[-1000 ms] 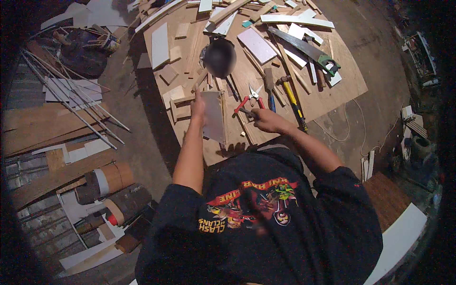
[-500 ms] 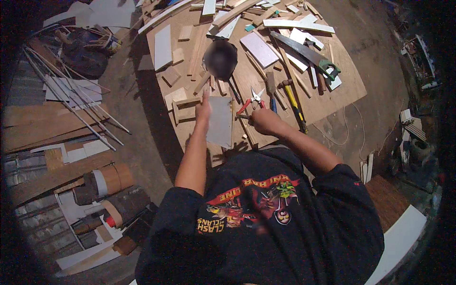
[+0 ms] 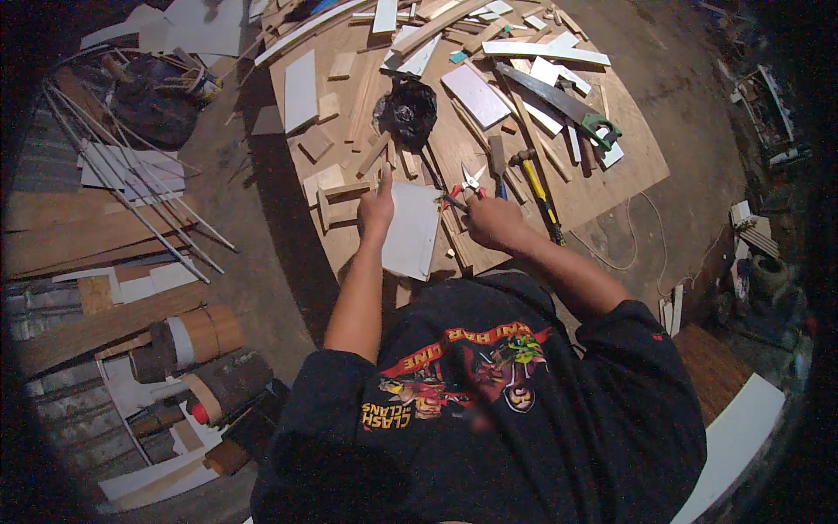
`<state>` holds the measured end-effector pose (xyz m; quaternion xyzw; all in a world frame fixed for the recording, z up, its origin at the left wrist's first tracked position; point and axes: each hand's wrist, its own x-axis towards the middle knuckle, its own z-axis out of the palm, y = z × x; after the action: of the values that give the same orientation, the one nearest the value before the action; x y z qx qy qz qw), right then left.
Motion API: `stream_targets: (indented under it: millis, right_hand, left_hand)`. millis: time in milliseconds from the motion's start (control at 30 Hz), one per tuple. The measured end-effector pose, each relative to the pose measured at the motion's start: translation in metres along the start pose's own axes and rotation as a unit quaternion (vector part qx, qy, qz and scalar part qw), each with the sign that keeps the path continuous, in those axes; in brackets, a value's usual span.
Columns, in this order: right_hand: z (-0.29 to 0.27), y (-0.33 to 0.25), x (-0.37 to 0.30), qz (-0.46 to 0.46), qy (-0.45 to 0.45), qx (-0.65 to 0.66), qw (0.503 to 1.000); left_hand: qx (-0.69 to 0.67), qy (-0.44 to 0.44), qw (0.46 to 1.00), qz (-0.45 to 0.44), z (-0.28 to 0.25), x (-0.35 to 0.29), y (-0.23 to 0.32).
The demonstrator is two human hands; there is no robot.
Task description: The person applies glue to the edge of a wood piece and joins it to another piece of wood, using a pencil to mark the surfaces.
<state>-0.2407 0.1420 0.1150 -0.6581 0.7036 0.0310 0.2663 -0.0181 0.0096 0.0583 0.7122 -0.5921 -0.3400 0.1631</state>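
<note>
My left hand (image 3: 375,217) is closed on the left edge of a flat white board (image 3: 410,234), its thumb pointing away from me. The board is held near the front edge of the table. My right hand (image 3: 494,223) is closed around a slim dark tool (image 3: 454,203), whose tip meets the board's right edge near its far corner. The tool's kind I cannot make out. Just beyond my right hand lie red-handled shears (image 3: 472,178) with their blades apart. A chisel (image 3: 498,166) and a yellow-handled hammer (image 3: 538,188) lie beside them.
On the plywood table (image 3: 633,162) are a green-handled saw (image 3: 563,100), a crumpled black plastic bag (image 3: 408,112), a small wooden frame (image 3: 336,205) and many wood and white board offcuts. More boards and thin pipes (image 3: 131,192) lie on the floor at left.
The white board has turned slightly and its face now looks brighter. The dark tool's tip has moved up and against the board's right edge. Both hands have shifted only a little.
</note>
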Motion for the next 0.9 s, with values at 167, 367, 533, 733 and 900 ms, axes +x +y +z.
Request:
stream_targets:
  millis: [167,367,533,733,900]
  right_hand:
    - [0.008,0.001,-0.006,-0.022,0.028,-0.001,0.999]
    - [0.002,-0.006,-0.008,-0.019,-0.038,-0.016,0.999]
    - [0.008,0.0,-0.007,-0.017,-0.072,0.027,0.997]
    - [0.033,0.015,-0.005,-0.052,-0.114,0.132,0.983]
    - [0.053,0.024,-0.016,-0.009,-0.082,0.222,0.971]
  left_hand:
    - [0.028,0.007,0.999,-0.015,-0.002,0.001,-0.002]
    - [0.056,0.012,0.997,0.045,-0.01,-0.01,0.006]
    - [0.08,-0.014,0.996,0.044,-0.021,-0.022,0.021]
    - [0.158,-0.07,0.985,0.018,-0.032,-0.041,0.041]
    - [0.127,-0.109,0.986,0.008,-0.032,-0.042,0.047]
